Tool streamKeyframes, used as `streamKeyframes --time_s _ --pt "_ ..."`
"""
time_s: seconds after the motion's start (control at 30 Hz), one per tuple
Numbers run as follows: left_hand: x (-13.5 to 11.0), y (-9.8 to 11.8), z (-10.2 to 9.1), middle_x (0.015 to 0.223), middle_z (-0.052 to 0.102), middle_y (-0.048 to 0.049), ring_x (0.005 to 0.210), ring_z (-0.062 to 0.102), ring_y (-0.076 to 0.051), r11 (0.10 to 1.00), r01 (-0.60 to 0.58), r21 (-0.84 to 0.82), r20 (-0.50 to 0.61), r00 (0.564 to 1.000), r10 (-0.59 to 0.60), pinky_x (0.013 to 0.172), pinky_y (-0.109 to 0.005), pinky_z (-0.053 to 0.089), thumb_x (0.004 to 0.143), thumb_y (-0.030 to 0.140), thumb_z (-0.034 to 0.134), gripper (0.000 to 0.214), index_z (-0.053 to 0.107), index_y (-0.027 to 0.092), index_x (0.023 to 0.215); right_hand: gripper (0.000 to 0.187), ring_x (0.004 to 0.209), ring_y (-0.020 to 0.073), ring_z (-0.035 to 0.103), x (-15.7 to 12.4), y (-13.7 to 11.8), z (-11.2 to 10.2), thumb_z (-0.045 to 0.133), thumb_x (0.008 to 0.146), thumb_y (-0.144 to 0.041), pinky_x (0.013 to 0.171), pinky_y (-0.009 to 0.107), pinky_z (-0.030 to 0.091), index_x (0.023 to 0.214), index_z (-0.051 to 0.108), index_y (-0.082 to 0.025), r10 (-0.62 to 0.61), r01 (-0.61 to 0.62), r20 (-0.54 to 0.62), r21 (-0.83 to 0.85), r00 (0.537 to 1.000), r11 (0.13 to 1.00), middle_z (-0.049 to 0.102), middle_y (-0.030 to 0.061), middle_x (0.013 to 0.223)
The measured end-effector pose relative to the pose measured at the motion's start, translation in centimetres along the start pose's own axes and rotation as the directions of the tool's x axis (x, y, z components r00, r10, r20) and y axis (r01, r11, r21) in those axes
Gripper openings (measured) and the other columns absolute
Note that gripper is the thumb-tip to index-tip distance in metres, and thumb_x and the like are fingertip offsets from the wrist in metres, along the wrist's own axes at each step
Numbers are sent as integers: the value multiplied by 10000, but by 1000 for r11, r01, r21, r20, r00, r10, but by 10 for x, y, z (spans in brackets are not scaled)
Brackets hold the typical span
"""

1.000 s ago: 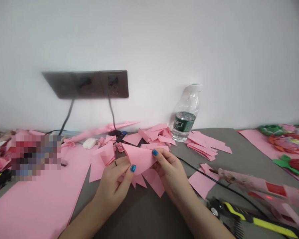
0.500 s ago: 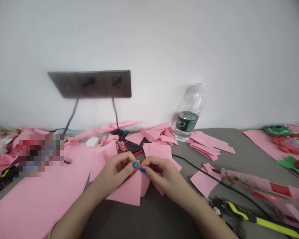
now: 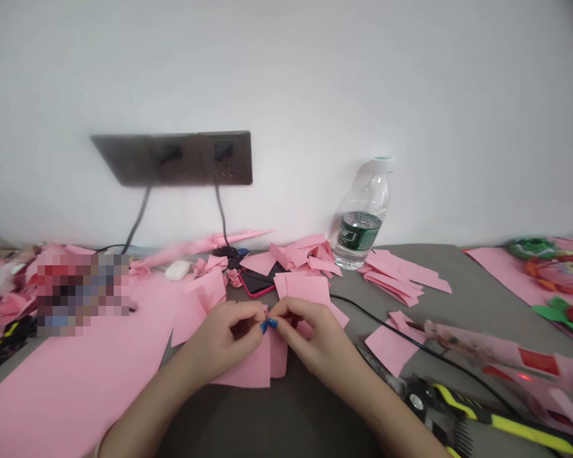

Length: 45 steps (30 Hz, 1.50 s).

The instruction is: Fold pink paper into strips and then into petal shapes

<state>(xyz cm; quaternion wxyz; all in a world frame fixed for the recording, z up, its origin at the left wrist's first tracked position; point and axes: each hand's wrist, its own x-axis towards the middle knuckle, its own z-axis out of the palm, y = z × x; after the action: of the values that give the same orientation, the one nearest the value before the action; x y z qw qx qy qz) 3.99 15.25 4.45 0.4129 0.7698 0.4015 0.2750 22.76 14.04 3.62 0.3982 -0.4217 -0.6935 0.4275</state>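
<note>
My L grip (image 3: 224,329) & R grip (image 3: 310,336) are pinched shut on a folded pink paper sheet (image 3: 243,372), fingertips almost meeting at its top edge, over the grey worktop (image 3: 315,420), w/ loose pink sheets (image 3: 302,288) just beyond, beside a phone (image 3: 256,283).

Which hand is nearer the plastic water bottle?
Right. The right hand is in front of and slightly left of the plastic water bottle; the left hand lies farther left, beyond the right hand, both pinching pink paper.
</note>
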Motion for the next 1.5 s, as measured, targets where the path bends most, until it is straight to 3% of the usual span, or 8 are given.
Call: streamKeyframes --time_s 0.27,0.4,0.57,0.67,0.9,1.1,1.2,1.5 --pt "-1 6 -10 593 363 51 561 342 -118 998 49 -38 -25 998 -50 524 -249 239 875 226 444 275 373 210 610 184 642 167 532 6 2 -28 574 893 -317 585 274 390 759 617 -199 48 -47 -273 11 961 999 601 12 697" --pt "-1 0 -14 578 380 46 556 356 -121 993 29 -112 -192 980 -50 518 -244 260 870 271 518 303 432 200 589 206 590 157 471 7 6 -27 583 874 -362 542 275 356 753 612 -198 99 -77 -321 79 942 994 546 2 655" --pt "-4 -12 -19 591 379 51 544 352 -121 987 -16 -160 -431 901 -55 506 -237 282 894 214 469 262 427 215 636 262 573 146 427 8 10 -30 607 857 -442 525 269 341 770 619 -194 154 -93 -431 160 889 983 502 -9 641" --pt "-3 -12 -18 592 390 57 529 356 -115 985 -29 -169 -503 862 -60 498 -224 302 928 229 468 249 464 216 680 285 578 145 426 10 10 -29 629 838 -469 516 264 344 770 628 -192 164 -80 -394 221 904 972 513 -5 655" --pt "0 -1 -5 684 656 -3 593 574 -138 994 74 -83 -223 971 -91 504 -204 404 916 312 564 209 618 196 752 269 582 149 450 10 6 -19 678 825 -439 516 266 355 721 644 -193 128 -70 -263 218 956 973 553 9 661" --pt "-1 0 5 646 708 -15 472 548 -115 985 85 -150 -227 967 -118 471 -208 429 953 336 519 280 634 188 746 348 643 167 550 8 14 -11 725 821 -512 594 277 432 1000 676 -218 218 -80 -253 463 943 883 668 23 786" --pt "-1 0 10 696 749 -49 462 583 -126 963 99 -250 -209 966 -153 487 -231 471 974 378 498 303 628 182 782 354 716 203 609 8 18 -7 774 769 -525 681 321 483 909 698 -210 230 -96 -196 526 953 845 706 42 827" --pt "-2 2 17 565 702 -42 401 525 -116 962 133 -239 -35 989 -145 445 -234 434 969 342 446 407 511 207 591 314 680 166 542 7 24 -4 756 809 -502 629 264 417 817 689 -196 291 -67 -305 578 907 813 633 6 744"
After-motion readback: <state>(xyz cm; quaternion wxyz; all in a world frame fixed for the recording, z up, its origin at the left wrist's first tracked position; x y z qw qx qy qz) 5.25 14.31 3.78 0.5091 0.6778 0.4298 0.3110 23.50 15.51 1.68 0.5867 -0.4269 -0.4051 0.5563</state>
